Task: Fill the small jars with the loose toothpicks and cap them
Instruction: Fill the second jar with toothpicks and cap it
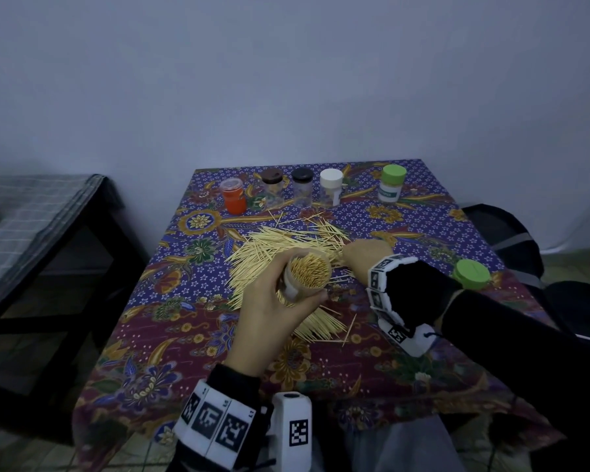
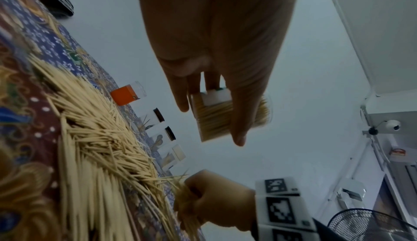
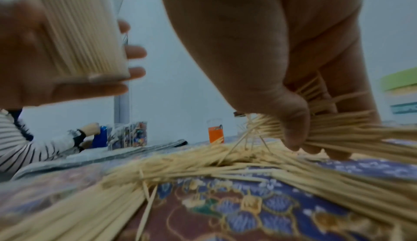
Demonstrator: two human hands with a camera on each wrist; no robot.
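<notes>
While the left hand grips the packed jar mouth-up, the right hand, at its two o'clock, pinches a bundle of toothpicks.

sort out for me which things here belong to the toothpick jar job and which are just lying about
Belongs to the job:
- jar, packed with toothpicks, held in the left hand
- loose toothpicks, right hand gripping a bunch
- capped jars at the back
- green lid lying loose

Lying about:
- dark side table
- fan
</notes>
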